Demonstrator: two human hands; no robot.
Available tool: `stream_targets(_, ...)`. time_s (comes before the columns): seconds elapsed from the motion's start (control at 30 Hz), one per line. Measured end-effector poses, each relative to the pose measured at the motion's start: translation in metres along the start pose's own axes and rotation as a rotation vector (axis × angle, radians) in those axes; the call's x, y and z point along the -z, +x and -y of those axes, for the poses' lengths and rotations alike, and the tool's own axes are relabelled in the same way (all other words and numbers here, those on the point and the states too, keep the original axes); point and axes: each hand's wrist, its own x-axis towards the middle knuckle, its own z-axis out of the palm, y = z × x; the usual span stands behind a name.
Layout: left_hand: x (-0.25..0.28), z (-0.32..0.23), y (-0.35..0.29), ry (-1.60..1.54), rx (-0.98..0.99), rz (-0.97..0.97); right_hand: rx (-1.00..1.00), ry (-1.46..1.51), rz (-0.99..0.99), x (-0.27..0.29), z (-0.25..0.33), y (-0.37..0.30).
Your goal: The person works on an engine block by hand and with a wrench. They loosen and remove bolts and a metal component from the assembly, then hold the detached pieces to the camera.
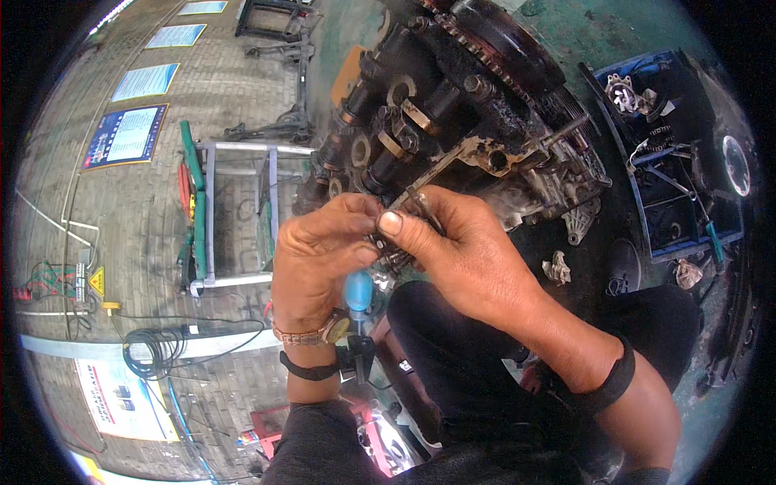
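My left hand (pixel 320 242), with a wristwatch (pixel 311 333) on its wrist, meets my right hand (pixel 473 246) in front of an engine block. Dark metal pieces that look like bolts (pixel 391 257) sit between the two hands, partly hidden by the fingers. The right fingers are curled round them, the thumb lying across the top. Bent inward, the left fingers touch the same pieces; whether they grip any is hidden. Just beyond is the greasy, open engine block (pixel 501 198), with a crankshaft (pixel 440 105) and a toothed flywheel (pixel 517 40) at its far end.
A blue tray (pixel 659 250) with metal parts and tools lies on the floor at right. Crumpled rags (pixel 557 267) are near my shoe (pixel 624 267). A blue-handled tool (pixel 358 291) shows below my hands. Left are a metal frame (pixel 234 283) and a coiled cable (pixel 153 349).
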Motion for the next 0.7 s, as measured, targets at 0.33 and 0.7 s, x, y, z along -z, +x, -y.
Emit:
stream_targets(0.33, -0.008, -0.004, -0.001, 0.146, -0.014, -0.025, 0.068, 0.046, -0.116, -0.004, -0.004, 0.003)
stream_targets(0.7, -0.006, -0.001, -0.008, 0.169, -0.016, -0.092, 0.031, 0.057, -0.113, -0.004, -0.004, 0.003)
